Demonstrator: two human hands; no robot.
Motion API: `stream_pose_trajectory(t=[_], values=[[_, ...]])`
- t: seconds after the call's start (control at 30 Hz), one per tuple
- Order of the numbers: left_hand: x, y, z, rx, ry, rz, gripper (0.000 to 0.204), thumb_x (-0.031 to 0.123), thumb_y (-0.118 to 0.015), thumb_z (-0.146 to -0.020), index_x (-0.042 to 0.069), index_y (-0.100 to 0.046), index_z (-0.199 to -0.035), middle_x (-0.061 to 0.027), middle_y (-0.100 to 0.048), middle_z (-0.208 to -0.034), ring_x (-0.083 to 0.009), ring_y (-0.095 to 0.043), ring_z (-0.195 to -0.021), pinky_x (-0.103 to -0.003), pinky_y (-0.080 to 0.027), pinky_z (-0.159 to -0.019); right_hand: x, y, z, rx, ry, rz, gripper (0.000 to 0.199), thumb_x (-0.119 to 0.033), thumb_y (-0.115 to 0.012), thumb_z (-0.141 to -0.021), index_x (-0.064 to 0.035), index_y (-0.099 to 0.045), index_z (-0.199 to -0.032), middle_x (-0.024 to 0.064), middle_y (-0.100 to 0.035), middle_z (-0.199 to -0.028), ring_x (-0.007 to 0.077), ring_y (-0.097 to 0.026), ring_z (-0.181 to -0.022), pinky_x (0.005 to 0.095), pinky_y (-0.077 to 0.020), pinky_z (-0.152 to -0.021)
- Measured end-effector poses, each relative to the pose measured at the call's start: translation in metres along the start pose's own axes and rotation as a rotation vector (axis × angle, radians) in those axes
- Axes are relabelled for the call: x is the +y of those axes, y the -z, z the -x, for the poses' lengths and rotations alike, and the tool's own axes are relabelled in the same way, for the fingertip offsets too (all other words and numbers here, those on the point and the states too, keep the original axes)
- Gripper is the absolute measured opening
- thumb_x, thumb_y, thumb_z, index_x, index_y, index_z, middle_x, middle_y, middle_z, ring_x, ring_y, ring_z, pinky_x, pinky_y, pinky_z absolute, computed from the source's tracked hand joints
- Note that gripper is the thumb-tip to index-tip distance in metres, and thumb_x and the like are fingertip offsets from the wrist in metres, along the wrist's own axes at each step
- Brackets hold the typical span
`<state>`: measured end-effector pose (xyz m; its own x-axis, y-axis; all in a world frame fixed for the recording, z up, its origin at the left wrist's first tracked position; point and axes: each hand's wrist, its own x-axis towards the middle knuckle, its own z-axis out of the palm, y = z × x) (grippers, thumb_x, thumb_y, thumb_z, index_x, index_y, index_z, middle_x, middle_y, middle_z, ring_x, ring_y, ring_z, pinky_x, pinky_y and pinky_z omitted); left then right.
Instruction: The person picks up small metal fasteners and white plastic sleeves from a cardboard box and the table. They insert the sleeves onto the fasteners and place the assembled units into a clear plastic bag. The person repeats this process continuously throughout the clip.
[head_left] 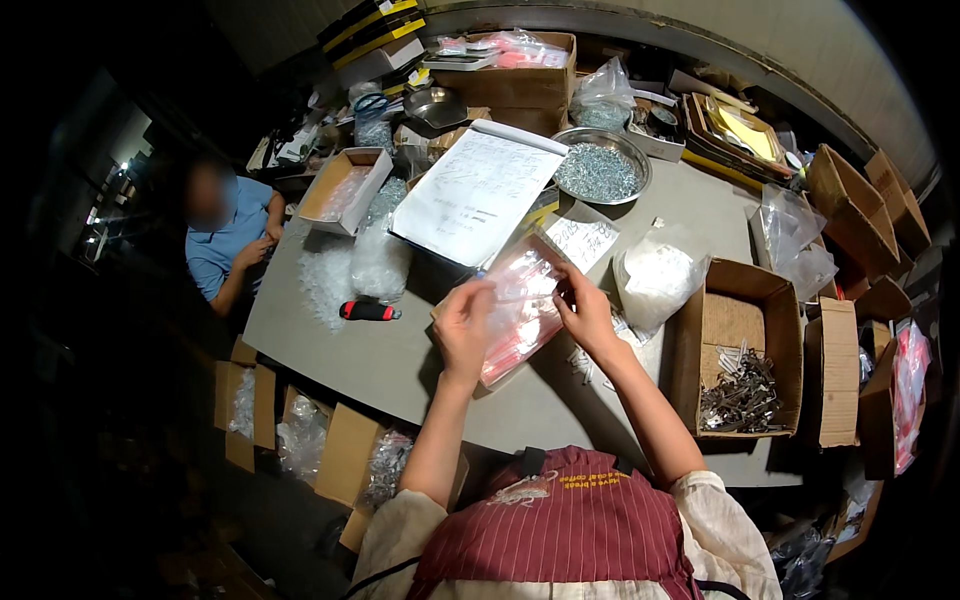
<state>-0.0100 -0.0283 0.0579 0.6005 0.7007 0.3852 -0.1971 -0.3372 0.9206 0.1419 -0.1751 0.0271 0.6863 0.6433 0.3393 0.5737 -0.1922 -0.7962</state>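
Observation:
Clear plastic bags with red markings (515, 335) lie in a stack in front of me. My left hand (465, 325) is closed at the left side of the top bag, with its fingertips curled together on the film. On the other side my right hand (588, 312) pinches that bag's upper right edge between thumb and fingers. Glare on the plastic hides whether anything is inside. Just beyond the stack is a clipboard with handwritten sheets (480, 195). Small white pieces (590, 368) lie on the table beside my right wrist.
A cardboard box of dark metal parts (740, 395) and a white plastic sack (655, 280) stand at right. Farther back is a steel bowl of small metal pieces (600, 172). A red-black handled tool (368, 311) lies left, near clear plastic pieces (328, 275). Another person (232, 235) sits at left.

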Motion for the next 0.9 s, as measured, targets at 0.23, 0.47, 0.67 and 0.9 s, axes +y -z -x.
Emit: stream_pose_trajectory(t=[0.23,0.47,0.67,0.9], values=[[-0.008,0.022,0.019,0.031,0.091,-0.109,0.016,0.002,-0.063,-0.096,-0.001,-0.068,-0.111,-0.0064,-0.069,-0.104,-0.0128,-0.066,-0.094,-0.027,-0.055,-0.082,-0.023,-0.001,0.002,-0.021,0.181,0.09,0.059,-0.007,-0.069,-0.074,-0.0041,-0.057,-0.132,0.0187,-0.057,-0.133,0.0395,-0.053,-0.123,0.0478,-0.043,-0.104],[-0.015,0.007,0.025,-0.116,-0.054,-0.463,0.029,0.004,-0.068,-0.086,0.003,-0.068,-0.115,-0.0157,-0.069,-0.114,-0.0351,-0.066,-0.106,-0.041,-0.052,-0.094,0.02,-0.036,-0.028,-0.189,0.345,0.34,0.06,-0.007,-0.07,-0.069,-0.0078,-0.062,-0.128,0.0142,-0.062,-0.126,0.035,-0.056,-0.119,0.05,-0.0419,-0.101],[-0.013,0.014,0.043,-0.201,-0.008,-0.411,0.025,0.005,-0.067,-0.088,0.004,-0.069,-0.113,-0.0146,-0.071,-0.108,-0.0327,-0.067,-0.105,-0.041,-0.053,-0.09,0.043,-0.062,-0.035,-0.301,0.302,0.342,0.032,-0.008,-0.067,-0.067,-0.0052,-0.071,-0.098,0.0141,-0.068,-0.095,0.0359,-0.062,-0.097,0.0489,-0.0477,-0.086],[-0.002,0.035,0.05,-0.017,0.043,-0.405,0.023,0.009,-0.068,-0.09,0.003,-0.069,-0.112,-0.0137,-0.072,-0.108,-0.0335,-0.067,-0.106,-0.042,-0.054,-0.092,0.011,-0.041,-0.032,-0.107,0.307,0.084,0.012,-0.011,-0.069,-0.085,-0.0021,-0.069,-0.094,0.0167,-0.068,-0.09,0.0371,-0.064,-0.088,0.044,-0.0497,-0.079]])
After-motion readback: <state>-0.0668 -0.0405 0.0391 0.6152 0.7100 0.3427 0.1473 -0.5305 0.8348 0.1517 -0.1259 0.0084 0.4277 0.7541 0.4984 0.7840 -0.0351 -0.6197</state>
